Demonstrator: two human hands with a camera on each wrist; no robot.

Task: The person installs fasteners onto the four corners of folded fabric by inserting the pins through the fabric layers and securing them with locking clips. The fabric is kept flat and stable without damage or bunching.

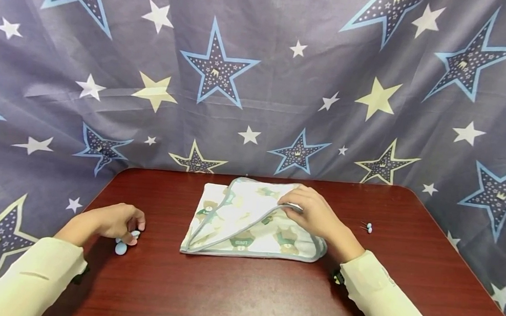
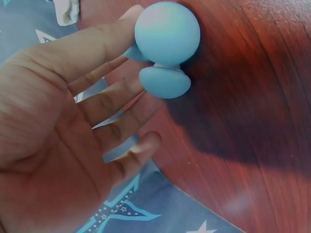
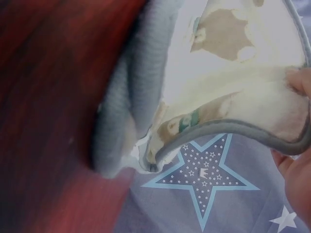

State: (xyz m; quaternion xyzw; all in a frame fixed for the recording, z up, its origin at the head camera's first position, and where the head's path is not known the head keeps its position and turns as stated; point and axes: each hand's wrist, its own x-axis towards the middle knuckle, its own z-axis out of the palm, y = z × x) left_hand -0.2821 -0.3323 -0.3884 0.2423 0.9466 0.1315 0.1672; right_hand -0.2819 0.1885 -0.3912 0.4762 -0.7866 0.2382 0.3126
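Observation:
A white baby blanket [image 1: 239, 230] with a bear print and grey-green binding lies folded on the table. Its top layer is partly lifted, and my right hand [image 1: 311, 211] pinches that layer's edge between thumb and fingers. In the right wrist view the raised blanket edge [image 3: 228, 124] curves toward the fingertips. At the table's left side, my left hand [image 1: 118, 222] has thumb and fingertips around light blue round-headed pieces [image 1: 121, 248]. The left wrist view shows a smooth blue ball [image 2: 167, 31] and a flatter blue cap [image 2: 165, 82] by the fingertips; their stems are mostly hidden.
Two small pins [image 1: 369, 228] with light blue round heads and thin stems lie right of the blanket. The dark red wooden table [image 1: 234, 294] ends at the back against a grey-blue star-printed curtain [image 1: 265, 110], which also hangs along both sides.

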